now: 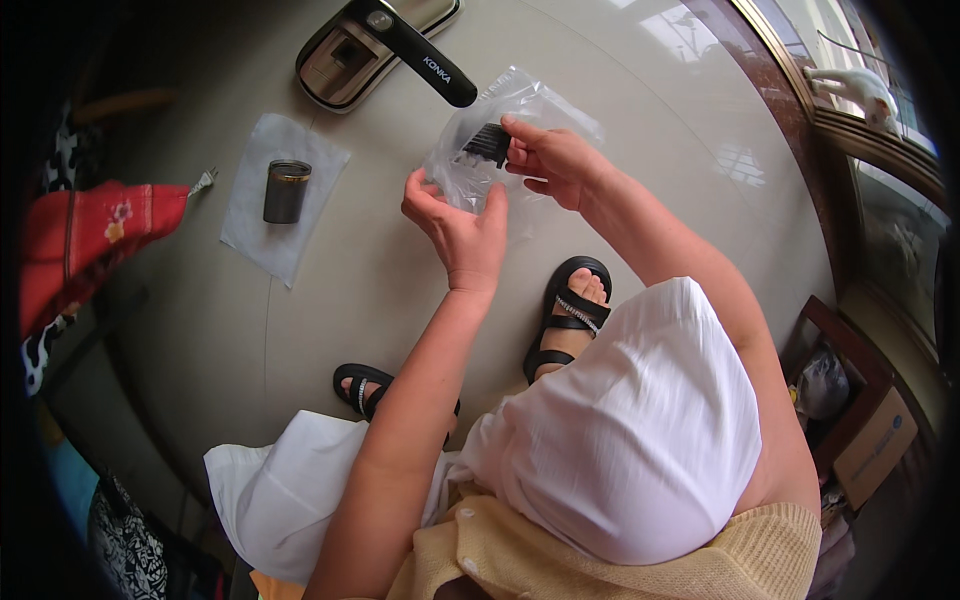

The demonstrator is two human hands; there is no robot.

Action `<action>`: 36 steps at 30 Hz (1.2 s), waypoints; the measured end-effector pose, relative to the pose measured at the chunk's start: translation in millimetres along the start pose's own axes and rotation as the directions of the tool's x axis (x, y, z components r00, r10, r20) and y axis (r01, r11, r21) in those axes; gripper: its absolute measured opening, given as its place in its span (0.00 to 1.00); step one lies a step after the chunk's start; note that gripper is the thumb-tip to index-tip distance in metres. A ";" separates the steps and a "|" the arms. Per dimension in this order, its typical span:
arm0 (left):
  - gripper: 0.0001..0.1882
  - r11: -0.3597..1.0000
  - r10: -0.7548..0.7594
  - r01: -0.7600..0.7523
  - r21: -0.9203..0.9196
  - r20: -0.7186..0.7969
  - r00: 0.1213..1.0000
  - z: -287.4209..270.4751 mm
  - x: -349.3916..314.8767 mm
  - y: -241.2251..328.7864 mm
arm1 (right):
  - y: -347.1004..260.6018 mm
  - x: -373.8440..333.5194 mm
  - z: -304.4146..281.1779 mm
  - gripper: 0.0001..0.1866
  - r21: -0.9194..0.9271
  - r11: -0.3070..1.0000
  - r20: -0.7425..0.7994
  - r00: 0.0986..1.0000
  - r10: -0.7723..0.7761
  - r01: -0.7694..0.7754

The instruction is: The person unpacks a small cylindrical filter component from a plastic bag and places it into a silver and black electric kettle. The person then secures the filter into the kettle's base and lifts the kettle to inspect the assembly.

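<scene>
My right hand (pixel 548 160) pinches a small black comb-like piece (pixel 487 146) with a row of teeth, over a clear plastic bag (pixel 465 185). My left hand (pixel 458 222) grips the near side of this crinkled bag between thumb and fingers. Parts of the bag are hidden behind both hands, and whether the piece lies inside it or in front of it I cannot tell. Beyond my left hand stands a bronze-coloured appliance (pixel 345 72) with a long black handle (pixel 425 60). A dark cylinder (pixel 286 193) with a gold band rests on a white sheet (pixel 250 225).
Glossy pale tiles (pixel 640 210) form the floor. My feet in black sandals (pixel 570 310) flank my left forearm. Red flowered cloth (pixel 105 235) hangs at the left, with a plug (pixel 203 181) at its tip. On the right are a framed glass door (pixel 850 130) and a cardboard box (pixel 873 448).
</scene>
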State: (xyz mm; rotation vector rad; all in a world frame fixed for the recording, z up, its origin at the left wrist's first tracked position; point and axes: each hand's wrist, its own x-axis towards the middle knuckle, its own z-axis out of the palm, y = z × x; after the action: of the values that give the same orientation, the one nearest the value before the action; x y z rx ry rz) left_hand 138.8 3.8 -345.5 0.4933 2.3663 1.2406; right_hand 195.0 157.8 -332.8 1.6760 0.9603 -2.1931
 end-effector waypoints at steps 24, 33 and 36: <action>0.16 0.980 0.195 -0.199 0.005 0.175 0.965 -26.9 61.3 -3.1 | 10.1 17.8 2.0 0.22 -0.001 0.976 -0.027 0.976 -0.216 0.216; 0.19 0.966 0.179 -0.216 0.144 0.233 0.956 -25.0 47.1 2.5 | 28.8 10.2 -4.6 0.23 0.362 0.932 0.085 0.996 0.004 -0.034; 0.21 0.963 0.194 -0.241 0.122 0.309 0.931 -23.7 47.3 8.4 | 26.2 6.9 -3.8 0.23 0.330 0.943 0.074 0.997 0.011 -0.035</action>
State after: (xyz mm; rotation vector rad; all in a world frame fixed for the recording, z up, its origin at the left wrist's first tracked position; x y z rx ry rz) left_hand 87.4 15.3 -335.9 0.9481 2.2053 0.9881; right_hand 209.7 141.6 -349.2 1.7161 0.5721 -2.4892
